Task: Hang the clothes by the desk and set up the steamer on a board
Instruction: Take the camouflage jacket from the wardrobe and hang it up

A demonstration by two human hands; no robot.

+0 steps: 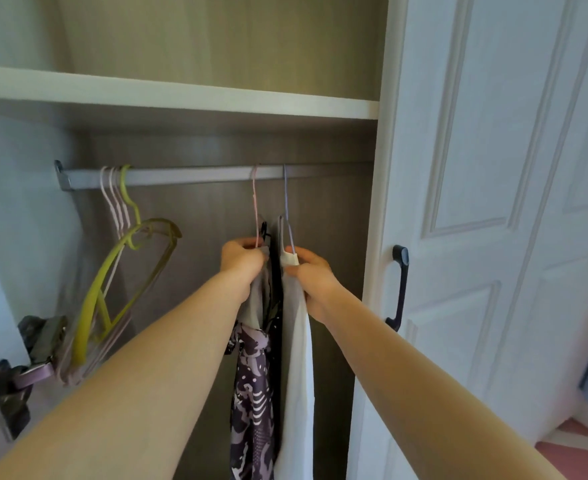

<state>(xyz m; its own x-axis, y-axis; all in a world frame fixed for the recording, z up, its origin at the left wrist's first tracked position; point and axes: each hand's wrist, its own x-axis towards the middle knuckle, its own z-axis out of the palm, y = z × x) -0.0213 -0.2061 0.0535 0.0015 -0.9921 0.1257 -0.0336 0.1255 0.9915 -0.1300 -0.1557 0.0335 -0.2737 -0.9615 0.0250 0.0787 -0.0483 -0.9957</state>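
Inside an open wardrobe, two hangers hook over the metal rail (195,174). A pink hanger (255,202) carries a grey garment and a purple patterned garment (252,393). A bluish hanger (286,202) to its right carries a white garment (297,375). My left hand (242,259) grips the pink hanger's neck and the grey cloth at its top. My right hand (311,275) pinches the top of the white garment just under its hanger. Both hooks are still on the rail. No steamer or board is in view.
Several empty hangers, pink ones and a yellow-green one (123,271), hang at the rail's left end. A white shelf (181,95) runs above the rail. The white wardrobe door (493,237) with a dark handle (399,289) stands at the right. A door hinge (26,358) is at the lower left.
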